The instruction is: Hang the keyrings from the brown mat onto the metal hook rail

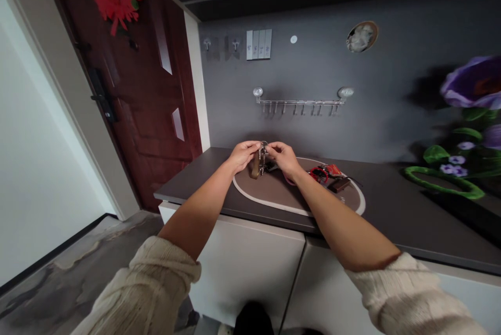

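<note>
Both of my hands are raised over the mat, pinching one bunch of keys [263, 159] between them. My left hand [242, 155] closes thumb and fingertips on the left side of its ring. On the other side, the fingertips of my right hand [285, 158] are closed on the ring too. A brownish, elongated fob [255, 168] hangs down with the metal keys. Below is an oval brown mat [266, 196] with a pale border. Dark small items behind the keys are partly hidden by my right hand.
Right of my hands, a red coiled item [318, 175], a red packet [333, 169] and a dark brown block [339, 184] lie on the mat. A clear hook rail [299, 102] is fixed to the wall. Purple flowers [473, 84] stand right; a dark red door [152, 100] is left.
</note>
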A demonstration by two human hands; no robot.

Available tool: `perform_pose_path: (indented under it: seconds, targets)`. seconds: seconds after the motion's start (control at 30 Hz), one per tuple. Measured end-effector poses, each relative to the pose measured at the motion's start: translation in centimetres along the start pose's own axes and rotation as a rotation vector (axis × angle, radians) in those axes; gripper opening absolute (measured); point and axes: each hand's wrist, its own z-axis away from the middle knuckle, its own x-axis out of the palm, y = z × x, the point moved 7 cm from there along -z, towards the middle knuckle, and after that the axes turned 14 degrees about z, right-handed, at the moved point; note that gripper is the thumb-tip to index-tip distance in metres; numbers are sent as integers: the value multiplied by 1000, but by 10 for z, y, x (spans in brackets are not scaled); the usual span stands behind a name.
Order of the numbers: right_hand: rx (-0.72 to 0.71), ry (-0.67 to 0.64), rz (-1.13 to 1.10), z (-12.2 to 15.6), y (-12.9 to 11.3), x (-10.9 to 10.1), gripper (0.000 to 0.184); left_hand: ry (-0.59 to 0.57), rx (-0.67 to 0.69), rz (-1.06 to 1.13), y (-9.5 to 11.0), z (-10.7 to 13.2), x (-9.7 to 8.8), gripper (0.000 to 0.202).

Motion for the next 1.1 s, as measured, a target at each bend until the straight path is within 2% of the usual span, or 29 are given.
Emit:
perform_pose_path:
  seconds: [0.37, 0.53, 0.67, 0.8, 0.97, 1.1]
  targets:
    - [2, 20, -32, 0, -6, -6, 27, 2, -34, -68, -3, 1, 0, 23]
    - [39, 31, -40, 1, -8, -8, 30, 38, 62, -247, 4, -1, -6, 28]
    - [42, 17, -27, 2, -9, -8, 33, 42, 137, -334, 12, 0, -3, 30]
    - [64, 1, -53, 2, -6, -7, 36, 39, 200, -356, 18, 4, 3, 31]
    - [108, -18, -116, 2, -5, -5, 35, 17, 190, -353, 19, 5, 9, 32]
    - [107, 0, -127, 1, -7, -7, 33, 55, 207, -352, 21, 5, 8, 31]
